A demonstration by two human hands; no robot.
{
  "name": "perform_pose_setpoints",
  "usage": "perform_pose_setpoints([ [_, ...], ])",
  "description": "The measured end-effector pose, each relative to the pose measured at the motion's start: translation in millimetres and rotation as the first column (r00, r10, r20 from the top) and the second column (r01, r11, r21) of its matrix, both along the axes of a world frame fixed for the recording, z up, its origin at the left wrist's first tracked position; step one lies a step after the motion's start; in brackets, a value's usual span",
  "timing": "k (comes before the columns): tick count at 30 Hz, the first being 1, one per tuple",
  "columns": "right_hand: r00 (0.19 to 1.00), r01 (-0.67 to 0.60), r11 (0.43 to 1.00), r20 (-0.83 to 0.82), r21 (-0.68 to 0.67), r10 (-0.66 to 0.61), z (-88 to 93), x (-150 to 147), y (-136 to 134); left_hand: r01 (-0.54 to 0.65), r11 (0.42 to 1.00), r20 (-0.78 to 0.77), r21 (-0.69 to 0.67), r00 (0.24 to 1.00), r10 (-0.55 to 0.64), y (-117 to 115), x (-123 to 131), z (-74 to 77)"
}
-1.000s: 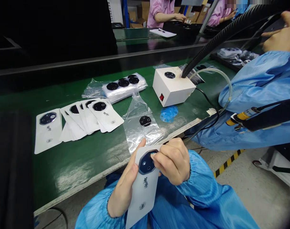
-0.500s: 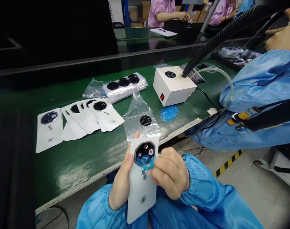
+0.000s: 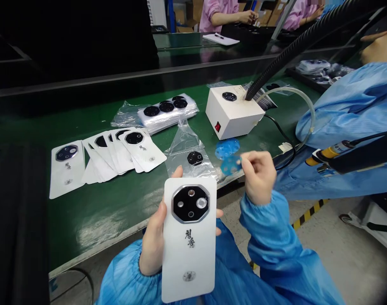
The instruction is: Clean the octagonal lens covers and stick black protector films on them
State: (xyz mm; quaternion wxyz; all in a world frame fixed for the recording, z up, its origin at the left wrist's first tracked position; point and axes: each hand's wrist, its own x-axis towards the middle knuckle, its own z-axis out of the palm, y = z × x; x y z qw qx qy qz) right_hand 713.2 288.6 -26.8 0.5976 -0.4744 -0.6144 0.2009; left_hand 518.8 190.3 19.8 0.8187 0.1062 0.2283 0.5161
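Note:
My left hand (image 3: 152, 239) grips a white phone (image 3: 189, 262) upright from behind, with the back facing me. The phone has a black octagonal camera module (image 3: 190, 203) in a silver rim and shows dark calligraphy. My right hand (image 3: 260, 176) is apart from the phone, pinching a small piece of blue film (image 3: 230, 165) between its fingertips. That film hangs just in front of a pile of similar blue film (image 3: 226, 148) on the bench. A black octagonal lens piece (image 3: 195, 158) lies on a clear plastic bag (image 3: 183, 163) near both hands.
Fanned white cards with camera modules (image 3: 123, 150) and a bagged stack (image 3: 166, 111) lie on the green bench (image 3: 94, 203). A white box (image 3: 231, 114) has a black hose (image 3: 291, 51) and clear tube. A blue-sleeved co-worker (image 3: 349, 123) sits right; pink-sleeved workers sit beyond.
The blue film has come off the camera module and is now in my right hand, which has moved up and right, away from the phone. The phone now stands more upright, its back facing me.

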Motion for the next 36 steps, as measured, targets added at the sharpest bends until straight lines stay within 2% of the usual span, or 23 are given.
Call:
perform_pose_setpoints([
  [4,0.99,0.058,0.991,0.134,-0.12,-0.042,-33.2,20.5,57.3,0.083,0.995,0.084,0.052,0.993,-0.087,-3.7,2.3,4.2],
  [7,0.96,0.112,0.981,0.272,-0.157,-0.066,-46.6,27.6,73.3,0.114,0.99,0.144,0.081,0.982,-0.125,-2.9,3.5,6.1],
  [13,0.846,0.199,0.971,0.524,-0.132,-0.102,-49.0,24.5,70.1,0.128,0.99,0.178,0.051,0.975,-0.135,-0.6,7.0,10.5],
  [18,0.778,0.256,0.963,0.608,-0.082,-0.155,-49.7,22.6,66.7,0.126,0.991,0.179,0.035,0.975,-0.13,-0.6,8.3,12.6],
  [26,0.756,0.243,0.969,0.635,-0.053,-0.155,-51.0,23.2,64.8,0.174,0.985,0.166,0.015,0.971,-0.174,-3.3,7.6,12.5],
  [36,0.754,0.221,0.975,0.641,-0.038,-0.146,-51.4,23.4,63.1,0.132,0.991,0.178,-0.032,0.976,-0.124,-4.8,11.1,17.4],
])
